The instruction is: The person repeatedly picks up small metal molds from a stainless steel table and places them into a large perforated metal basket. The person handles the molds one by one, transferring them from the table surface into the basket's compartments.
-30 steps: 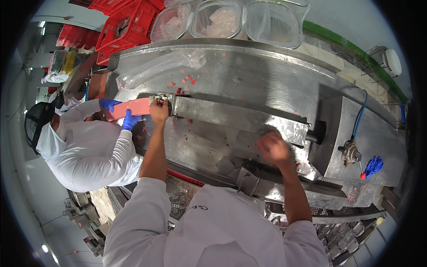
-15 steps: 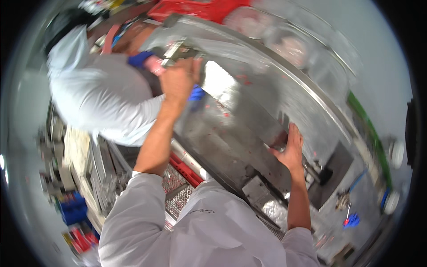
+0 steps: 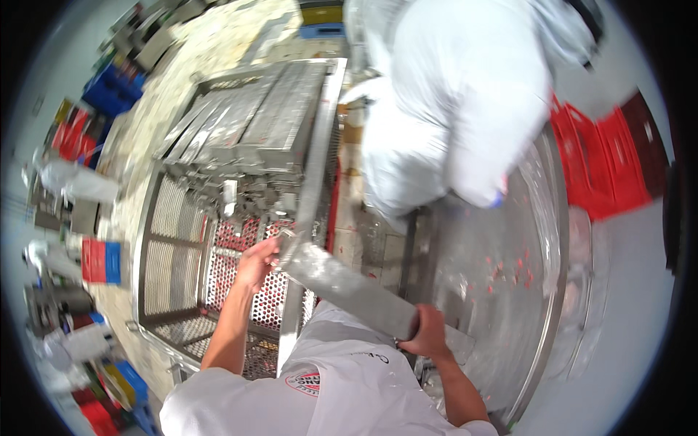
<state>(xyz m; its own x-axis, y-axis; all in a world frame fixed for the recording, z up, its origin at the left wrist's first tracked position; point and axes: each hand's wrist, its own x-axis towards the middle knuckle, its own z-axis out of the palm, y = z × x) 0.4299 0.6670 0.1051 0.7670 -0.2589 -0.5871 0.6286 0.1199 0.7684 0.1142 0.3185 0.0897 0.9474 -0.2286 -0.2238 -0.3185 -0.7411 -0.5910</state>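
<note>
Both of my hands carry a long rectangular metal mould point(image 3: 352, 291), tilted with its right end lower. My left hand point(image 3: 257, 264) is closed on the upper end, next to a metal fitting, over the cart's side rail. My right hand point(image 3: 427, 332) wraps round the other end, close to the front of my white coat. Under my left hand stands a metal cart point(image 3: 150, 247) with perforated walls and floor. Similar long moulds point(image 3: 273, 120) lie stacked side by side in its far part, their fittings facing me.
A co-worker in white point(image 3: 465, 102) bends over the steel table point(image 3: 480, 291) on the right, where small red scraps lie. Red crates point(image 3: 603, 160) stand beyond the table. Farther left are a red-and-blue crate point(image 3: 101, 261) and other people in white.
My view has turned left, from the table to the cart. The mould, over the table between my hands before, is now held across the cart's near rail.
</note>
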